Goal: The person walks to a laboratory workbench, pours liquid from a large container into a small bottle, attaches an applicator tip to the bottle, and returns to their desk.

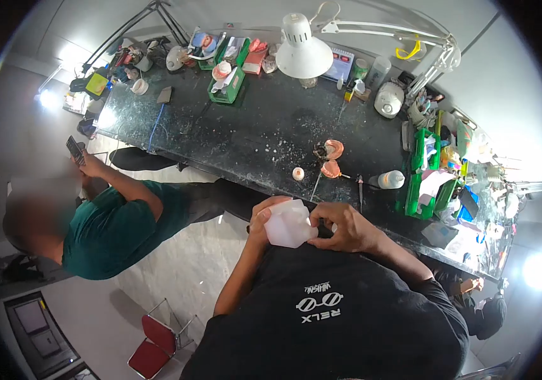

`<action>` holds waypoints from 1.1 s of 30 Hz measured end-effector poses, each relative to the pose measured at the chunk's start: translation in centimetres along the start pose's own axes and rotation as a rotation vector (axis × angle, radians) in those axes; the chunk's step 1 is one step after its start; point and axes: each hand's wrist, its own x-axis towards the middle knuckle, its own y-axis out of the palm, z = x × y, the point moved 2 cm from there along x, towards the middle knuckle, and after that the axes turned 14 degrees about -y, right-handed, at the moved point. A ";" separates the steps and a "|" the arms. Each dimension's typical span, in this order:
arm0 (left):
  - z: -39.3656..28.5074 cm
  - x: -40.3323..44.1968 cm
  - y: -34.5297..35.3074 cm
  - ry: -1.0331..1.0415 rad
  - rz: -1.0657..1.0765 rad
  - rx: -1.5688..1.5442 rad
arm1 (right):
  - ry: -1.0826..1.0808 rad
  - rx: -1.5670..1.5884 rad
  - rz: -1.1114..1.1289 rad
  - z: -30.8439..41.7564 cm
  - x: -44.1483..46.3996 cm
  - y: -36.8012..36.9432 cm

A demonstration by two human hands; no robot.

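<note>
My left hand (pixel 262 221) is wrapped round a translucent white plastic bottle (pixel 285 225), held in front of my chest near the table's edge. On the bottle's other side, my right hand (pixel 340 229) has thumb and forefinger pinched at its neck, around a small white cap that shows only in part. Beyond my hands on the dark table (pixel 233 136) lie a pink dental model (pixel 331 169) in two halves and a small round white pot (pixel 298 173). A clear bottle (pixel 390 180) lies to their right, near a thin tool (pixel 360 190).
A white lamp (pixel 304 50) hangs over the table's back. Green bins (pixel 422 180) with papers stand right, another green bin (pixel 226 85) at back left. A person in a green shirt (pixel 119 234) sits at left, holding a phone. A red chair (pixel 154 345) stands behind.
</note>
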 end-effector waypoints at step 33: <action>-0.5 -0.7 0.7 0.086 -0.111 0.108 | 0.060 0.074 0.114 -0.8 0.2 0.1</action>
